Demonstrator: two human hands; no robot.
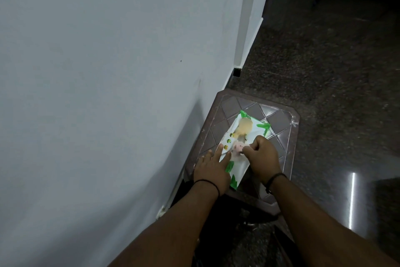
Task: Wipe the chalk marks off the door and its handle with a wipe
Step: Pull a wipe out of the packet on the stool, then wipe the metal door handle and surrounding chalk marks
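A white and green pack of wipes [244, 134] lies flat on a brown plastic stool [279, 123] beside the wall. My left hand [211, 168] presses its straight fingers on the pack's left side. My right hand [263, 154] is curled over the middle of the pack and pinches the small flap on its top [304, 148]. No door, handle or chalk mark is in view.
A pale grey wall [97, 71] fills the left half of the view, with a white pillar corner [249, 28] further back. Dark speckled floor [324, 61] spreads to the right of the stool, shiny near the right edge.
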